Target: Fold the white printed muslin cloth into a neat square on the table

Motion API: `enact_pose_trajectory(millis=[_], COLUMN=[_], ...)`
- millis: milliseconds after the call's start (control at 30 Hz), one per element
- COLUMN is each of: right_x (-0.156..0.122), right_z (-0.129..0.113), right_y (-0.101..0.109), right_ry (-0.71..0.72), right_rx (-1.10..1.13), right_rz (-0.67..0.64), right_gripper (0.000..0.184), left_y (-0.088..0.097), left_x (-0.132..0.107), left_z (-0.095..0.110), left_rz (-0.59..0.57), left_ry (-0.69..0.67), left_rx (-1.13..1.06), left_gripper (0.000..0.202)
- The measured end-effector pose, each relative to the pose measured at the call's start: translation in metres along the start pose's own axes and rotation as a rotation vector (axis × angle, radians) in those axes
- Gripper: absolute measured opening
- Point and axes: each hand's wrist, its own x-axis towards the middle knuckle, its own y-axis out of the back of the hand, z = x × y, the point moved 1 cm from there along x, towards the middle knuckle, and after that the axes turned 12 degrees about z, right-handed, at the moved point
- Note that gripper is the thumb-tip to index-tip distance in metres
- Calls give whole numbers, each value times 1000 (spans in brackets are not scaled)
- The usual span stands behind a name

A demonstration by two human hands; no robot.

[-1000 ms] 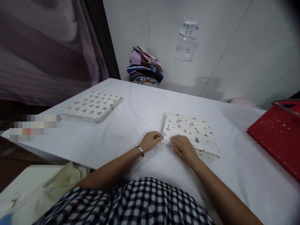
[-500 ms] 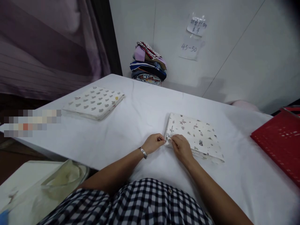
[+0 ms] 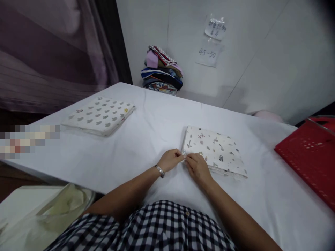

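Observation:
A folded white cloth with small scattered prints lies flat on the white-covered table, right of centre. At its near left corner, my left hand pinches the edge, thumb and fingers together; a silver bracelet is on that wrist. My right hand meets it there, fingers closed on the same corner and partly covering the front edge. The fingertips of both hands almost touch, and the bit of cloth between them is mostly hidden. Another folded white cloth with grey heart-like prints rests on the table's left part.
A red perforated basket or bag stands at the right edge. Against the wall is a stack of folded textiles, below paper notes. At lower left, a bin with a plastic liner stands beside the table. A curtain hangs at left.
My right hand has moved slightly left and closer to my left hand at the cloth's corner. The corner there now lies lower and flatter. The view has shifted a little.

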Motion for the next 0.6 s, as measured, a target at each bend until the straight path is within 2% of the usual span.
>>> enact_pose_trajectory(millis=[133, 300, 400, 467, 533, 600], right_x=[-12, -59, -99, -121, -135, -138], right_z=[10, 56, 89, 104, 110, 110], right_y=[16, 64, 98, 117, 131, 138], right_ry=[26, -100, -269, -426, -619, -849], right_rx=[-7, -136, -232, -262, -216, -68], right_rz=[-14, 68, 137, 240, 361, 433], right_gripper=[31, 31, 31, 33, 37, 41], left_y=[-2, 0, 1, 0, 0, 0], left_x=[1, 3, 4, 5, 5, 6], left_z=[-1, -1, 1, 3, 4, 4], left_rz=[8, -14, -9, -8, -9, -12], left_ry=[-42, -22, -8, -3, -6, -10], left_rx=[56, 64, 67, 74, 89, 113], left_gripper=[32, 31, 32, 33, 33, 34])
